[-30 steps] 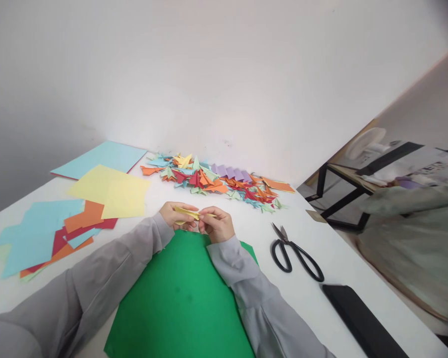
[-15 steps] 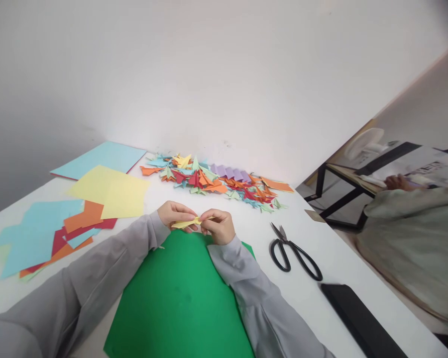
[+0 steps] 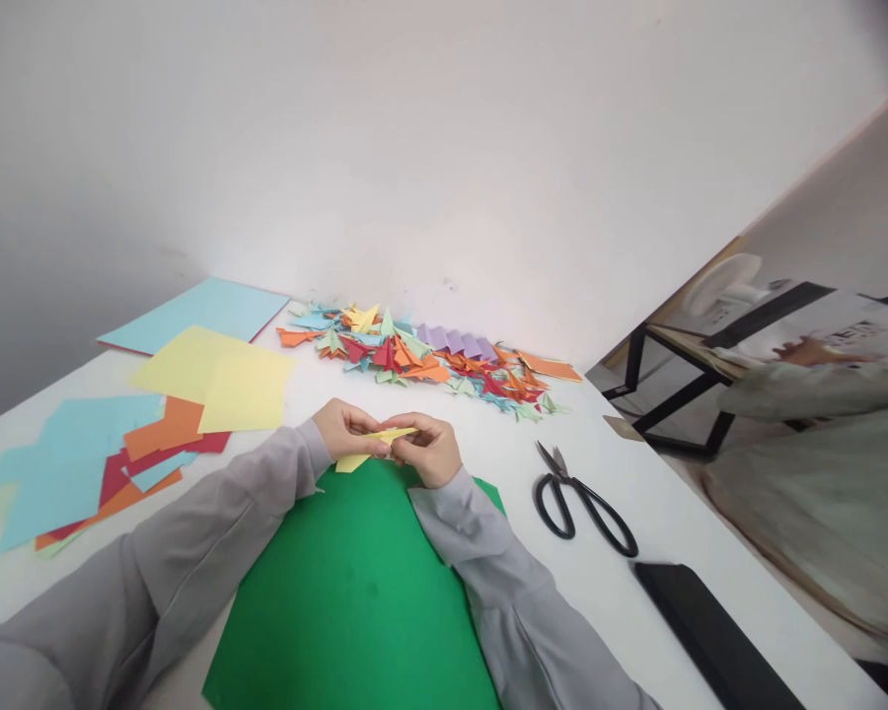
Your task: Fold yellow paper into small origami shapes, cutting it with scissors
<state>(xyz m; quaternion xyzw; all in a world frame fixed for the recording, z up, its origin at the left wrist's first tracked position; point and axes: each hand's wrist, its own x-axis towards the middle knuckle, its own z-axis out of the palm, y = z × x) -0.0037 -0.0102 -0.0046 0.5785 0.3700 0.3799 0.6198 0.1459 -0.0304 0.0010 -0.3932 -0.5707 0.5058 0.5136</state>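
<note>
A small folded piece of yellow paper [image 3: 353, 461] is held between both hands, above the far end of a green sheet [image 3: 355, 592]. My left hand [image 3: 346, 430] pinches it from the left, thumb on top. On the other side, my right hand [image 3: 430, 452] grips it with thumb and fingertips, and a pointed yellow end shows over those fingers. Part of the folded paper is hidden by the fingers. Beyond the hands lies a long pile of small folded paper pieces [image 3: 414, 360] in orange, red, green, blue and yellow.
Black-handled scissors [image 3: 562, 483] lie partly open to the right, with a black flat object [image 3: 717, 631] nearer. Yellow sheets [image 3: 244, 390], blue paper [image 3: 74, 463] and orange scraps [image 3: 167, 426] spread at left. A co-worker's sleeve [image 3: 806, 390] shows at far right.
The yellow paper has turned in my fingers, and a wider flap now hangs below my left hand. Both hands stay in nearly the same place. The co-worker's hand has moved.
</note>
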